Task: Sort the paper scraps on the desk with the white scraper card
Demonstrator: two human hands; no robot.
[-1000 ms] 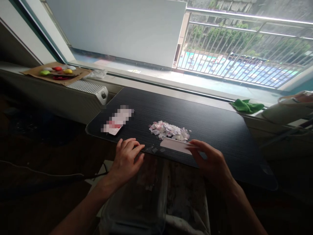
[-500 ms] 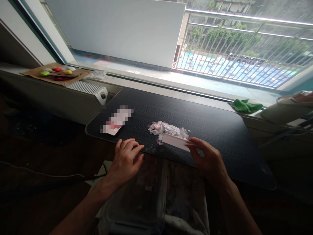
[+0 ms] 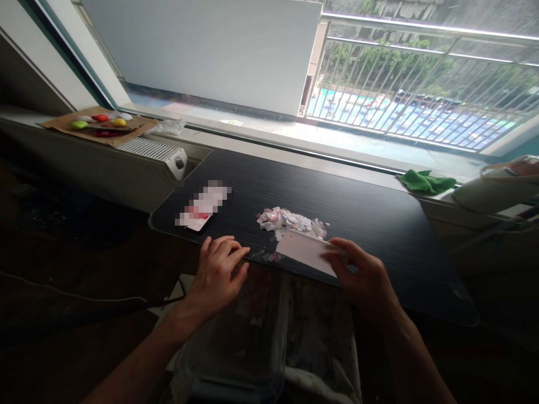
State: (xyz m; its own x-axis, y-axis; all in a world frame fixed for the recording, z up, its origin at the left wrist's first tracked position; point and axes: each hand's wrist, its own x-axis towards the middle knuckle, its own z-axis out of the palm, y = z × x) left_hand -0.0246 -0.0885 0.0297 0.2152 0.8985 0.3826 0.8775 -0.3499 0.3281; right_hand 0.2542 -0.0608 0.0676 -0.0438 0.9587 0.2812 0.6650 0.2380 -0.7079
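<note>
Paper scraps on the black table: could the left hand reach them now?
Probably yes: the left hand looks empty, and the pale card leaves the left end of the paper scraps uncovered.

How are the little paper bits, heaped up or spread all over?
Mostly heaped: the paper bits lie in one pile on the black table, with a few scraps apart near its front edge.

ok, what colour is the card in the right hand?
The card is pale pinkish white, best seen in the head view.
</note>
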